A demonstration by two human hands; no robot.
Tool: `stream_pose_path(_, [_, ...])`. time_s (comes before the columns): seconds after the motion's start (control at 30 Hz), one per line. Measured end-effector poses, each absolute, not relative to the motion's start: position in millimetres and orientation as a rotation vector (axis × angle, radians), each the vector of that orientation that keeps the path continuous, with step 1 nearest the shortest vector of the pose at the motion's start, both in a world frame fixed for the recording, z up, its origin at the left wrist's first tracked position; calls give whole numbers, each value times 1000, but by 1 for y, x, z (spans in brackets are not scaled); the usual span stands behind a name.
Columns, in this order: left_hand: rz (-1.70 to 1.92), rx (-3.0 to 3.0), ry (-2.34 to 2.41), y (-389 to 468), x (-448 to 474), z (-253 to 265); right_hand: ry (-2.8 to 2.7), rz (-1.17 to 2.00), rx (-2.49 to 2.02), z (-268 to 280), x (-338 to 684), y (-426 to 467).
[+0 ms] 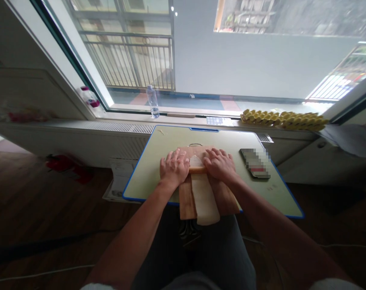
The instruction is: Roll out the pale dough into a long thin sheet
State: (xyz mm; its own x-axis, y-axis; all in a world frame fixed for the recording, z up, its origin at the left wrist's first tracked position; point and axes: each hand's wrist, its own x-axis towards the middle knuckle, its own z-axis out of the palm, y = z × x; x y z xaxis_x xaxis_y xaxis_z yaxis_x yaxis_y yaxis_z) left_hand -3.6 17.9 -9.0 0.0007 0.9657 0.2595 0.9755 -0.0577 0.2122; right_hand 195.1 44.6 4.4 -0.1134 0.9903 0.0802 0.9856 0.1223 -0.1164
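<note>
A wooden rolling pin (pixel 197 170) lies crosswise on a long pale strip of dough (pixel 205 199). My left hand (pixel 174 167) rests over the pin's left end, palm down, fingers reaching forward. Over the right end is my right hand (pixel 220 164), held the same way; both hide the pin's ends. White flour shows on the left fingers. Beneath the dough is a wooden board (pixel 187 201), its near edge jutting past the table. The strip's near end hangs slightly over that edge, while its far end shows between my hands.
The pale green folding table (pixel 146 169) has a blue rim. A phone (pixel 255 163) with a blurred screen lies right of the board. Along the windowsill stand a clear bottle (pixel 152 101), a pink-capped bottle (pixel 90 96) and yellow egg trays (pixel 284 119). A red extinguisher (pixel 69 167) is on the floor.
</note>
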Motion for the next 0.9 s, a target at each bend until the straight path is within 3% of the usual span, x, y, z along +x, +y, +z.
stream_pose_path(0.53, [-395,-2262,-2228,60,-9,-3,-2182,146,-1977,-1,197,95])
stream_pose_path(0.9, [-468,-2220,-2148,22,-2,-5,-2194,28,-1963,-1,197,56])
